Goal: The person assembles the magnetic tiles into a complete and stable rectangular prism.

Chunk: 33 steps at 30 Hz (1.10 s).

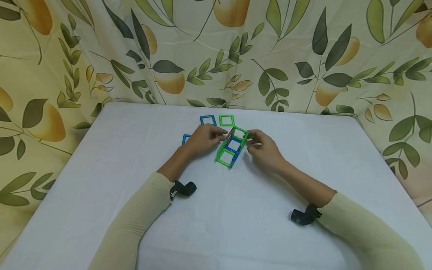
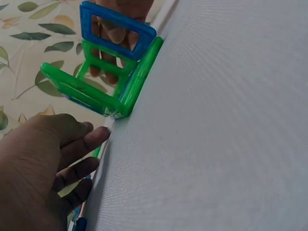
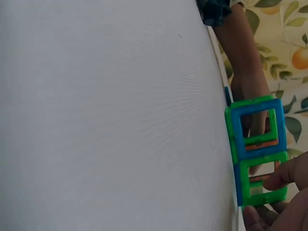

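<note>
A trough-like structure of square magnetic tiles [image 1: 233, 145], in green, blue and some orange, stands on the white table in the head view. Its side walls rise from a row of flat squares. My right hand [image 1: 264, 150] is at its right wall; in the right wrist view the thumb and fingers [image 3: 284, 175] pinch a green tile [image 3: 264, 197] there. On the other side is my left hand [image 1: 206, 138], its fingers loosely bent. The left wrist view shows those fingers [image 2: 79, 144] just short of the structure's green edge [image 2: 139, 79], holding nothing.
Behind the structure lie a loose blue square tile [image 1: 208, 120] and a green one [image 1: 227, 120]. Another blue tile [image 1: 186, 138] is partly hidden by the left hand. A patterned cloth [image 1: 209, 56] hangs along the table's far edge.
</note>
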Motion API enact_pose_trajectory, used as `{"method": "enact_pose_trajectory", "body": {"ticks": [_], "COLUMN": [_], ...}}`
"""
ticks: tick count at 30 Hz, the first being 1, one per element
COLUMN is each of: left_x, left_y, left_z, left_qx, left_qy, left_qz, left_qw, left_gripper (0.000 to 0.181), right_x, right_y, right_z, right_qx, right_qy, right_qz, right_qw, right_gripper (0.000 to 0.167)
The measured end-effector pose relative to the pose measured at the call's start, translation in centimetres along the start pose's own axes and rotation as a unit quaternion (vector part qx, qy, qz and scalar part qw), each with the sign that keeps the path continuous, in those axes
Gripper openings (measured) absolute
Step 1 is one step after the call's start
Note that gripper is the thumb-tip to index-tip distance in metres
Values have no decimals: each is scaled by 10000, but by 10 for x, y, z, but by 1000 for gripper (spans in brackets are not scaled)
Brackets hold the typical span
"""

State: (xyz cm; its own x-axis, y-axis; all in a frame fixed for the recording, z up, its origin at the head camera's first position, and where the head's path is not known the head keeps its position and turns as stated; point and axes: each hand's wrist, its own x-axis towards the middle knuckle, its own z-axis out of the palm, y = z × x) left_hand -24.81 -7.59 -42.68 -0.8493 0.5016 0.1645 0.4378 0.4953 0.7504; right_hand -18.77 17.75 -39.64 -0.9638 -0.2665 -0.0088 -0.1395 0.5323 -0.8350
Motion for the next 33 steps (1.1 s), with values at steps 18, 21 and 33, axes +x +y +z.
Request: {"method": "enact_pose_trajectory", "body": {"ticks": [18, 21, 33], "left_x": [-8, -8, -7], "left_y": [6, 8, 19], "left_z": [-40, -46, -37], "left_qx": [-910, -887, -158], "left_qy": [-2185, -2476, -2095], "left_qz": [-314, -427, -780], "left_qw": [9711, 9638, 9746], "left_gripper": [53, 54, 41], "right_x": [-20, -21, -22], "right_y": [9, 9, 12], "right_z": [-13, -13, -15], "right_qx": [-566, -573, -600], "right_qy": [181, 160, 109], "right_qz": [-127, -116, -112], "right_qw": [9982, 9982, 9981], "right_gripper": [33, 34, 36]}}
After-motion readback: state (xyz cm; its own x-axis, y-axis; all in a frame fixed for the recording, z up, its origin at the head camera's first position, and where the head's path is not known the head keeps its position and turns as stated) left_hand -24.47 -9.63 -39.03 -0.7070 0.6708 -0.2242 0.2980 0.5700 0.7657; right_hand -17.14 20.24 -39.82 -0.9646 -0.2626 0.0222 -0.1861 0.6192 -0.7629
